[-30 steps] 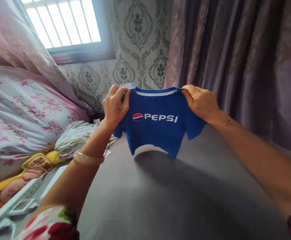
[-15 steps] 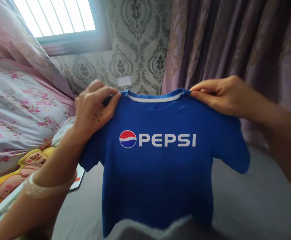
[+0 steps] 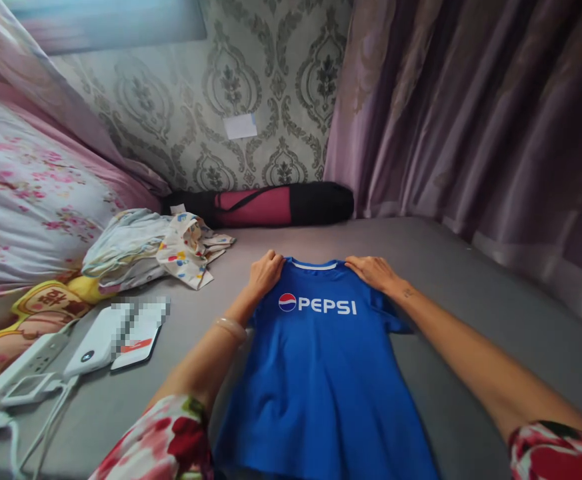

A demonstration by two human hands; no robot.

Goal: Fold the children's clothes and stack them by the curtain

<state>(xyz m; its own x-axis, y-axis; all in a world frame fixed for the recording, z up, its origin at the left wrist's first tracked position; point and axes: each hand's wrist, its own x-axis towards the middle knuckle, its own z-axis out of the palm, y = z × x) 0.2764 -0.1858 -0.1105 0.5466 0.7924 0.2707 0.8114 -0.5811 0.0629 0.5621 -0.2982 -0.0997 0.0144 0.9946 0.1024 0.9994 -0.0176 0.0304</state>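
A blue T-shirt [image 3: 328, 367] with a white PEPSI print and a round red, white and blue logo is spread front up over the grey bed surface [image 3: 475, 313]. Its collar points away from me and its hem runs toward me, with some creases in the body. My left hand [image 3: 267, 272] is closed on the shoulder at the left of the collar. On the other side of the collar, my right hand [image 3: 373, 272] grips the right shoulder. The left sleeve is mostly hidden behind my left hand and forearm.
Crumpled clothes [image 3: 171, 250] lie at the left, before a pink and black rolled bag [image 3: 255, 205] along the wall. Nearer are a white power bank [image 3: 95, 340], a phone-like slab [image 3: 138, 350], a power strip [image 3: 35, 363] with cables and a yellow cushion [image 3: 5, 333]. Purple curtains [image 3: 471, 120] hang at the right.
Both hands have lowered the T-shirt from upright in the air down to the bed, still holding its shoulders. The view has tilted down, showing the clothes and rolled bag.
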